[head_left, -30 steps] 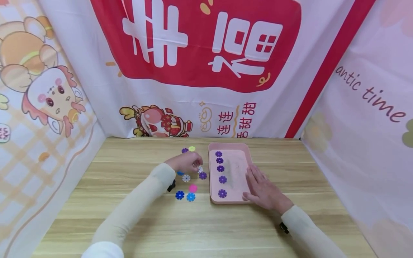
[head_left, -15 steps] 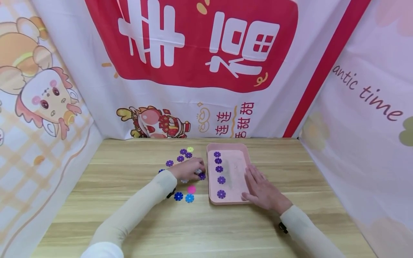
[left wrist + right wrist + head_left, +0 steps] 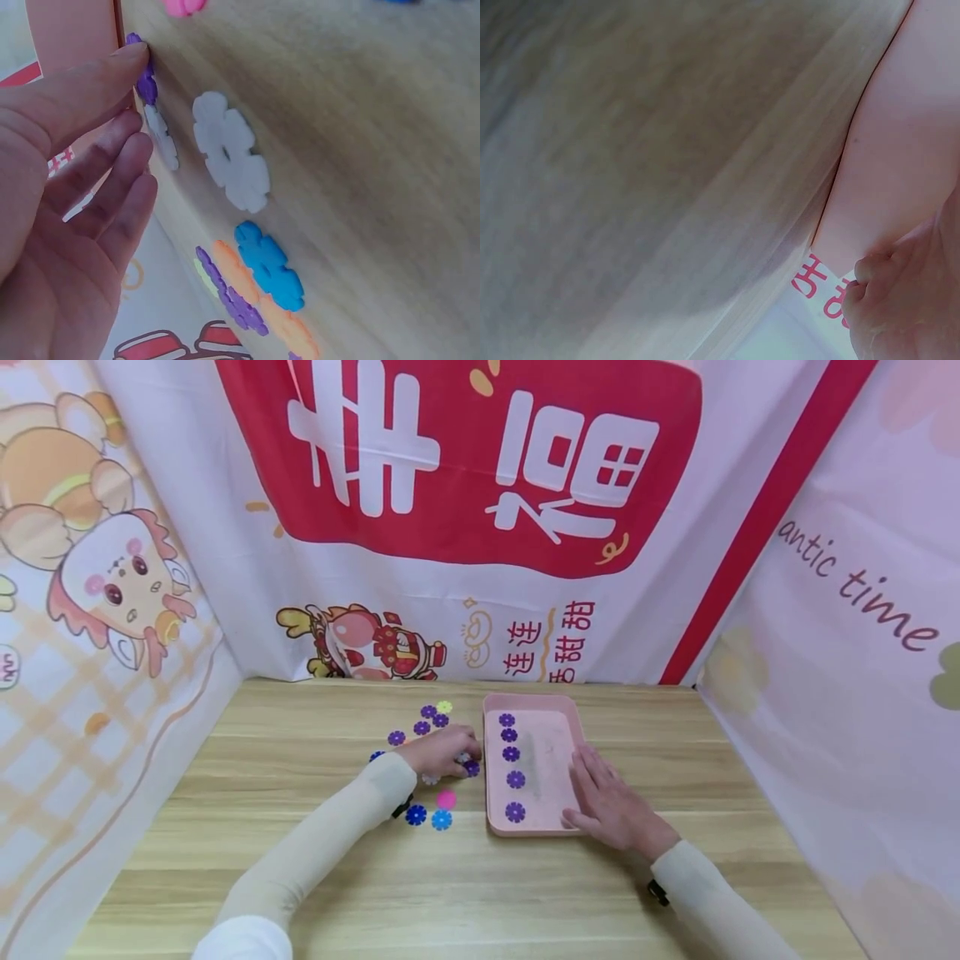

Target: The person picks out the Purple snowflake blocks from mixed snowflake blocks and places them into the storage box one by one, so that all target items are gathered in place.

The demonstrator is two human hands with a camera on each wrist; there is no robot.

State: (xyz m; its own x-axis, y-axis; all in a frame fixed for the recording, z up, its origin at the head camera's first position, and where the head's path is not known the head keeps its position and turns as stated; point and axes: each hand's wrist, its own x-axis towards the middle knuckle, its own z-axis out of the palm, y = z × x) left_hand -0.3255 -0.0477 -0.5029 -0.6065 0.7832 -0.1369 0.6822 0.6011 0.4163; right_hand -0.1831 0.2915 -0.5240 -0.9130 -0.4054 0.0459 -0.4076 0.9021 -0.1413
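My left hand [image 3: 444, 752] is low over the table, just left of a pink tray [image 3: 534, 832]. In the left wrist view its thumb and forefinger pinch a purple snowflake disc [image 3: 148, 84] at the edge, close to the tray wall. A white snowflake disc [image 3: 162, 139] lies against that purple one, and a second white disc [image 3: 255, 174] is nearby. My right hand [image 3: 613, 800] rests on the tray's right rim with its fingers straight. Inside the tray, several purple discs [image 3: 511, 754] form a column along the left side.
Left of the tray lie more discs: pink [image 3: 447, 799], dark blue [image 3: 416, 815], light blue [image 3: 442, 820], yellow-green [image 3: 445, 707] and purple [image 3: 396, 738]. Orange discs [image 3: 234, 270] and a blue one [image 3: 268, 266] show in the left wrist view. Printed cloth [image 3: 465, 543] hangs behind the table.
My left hand has come down and slightly toward the tray, from over the white disc onto the purple one. My right hand has stayed on the rim.
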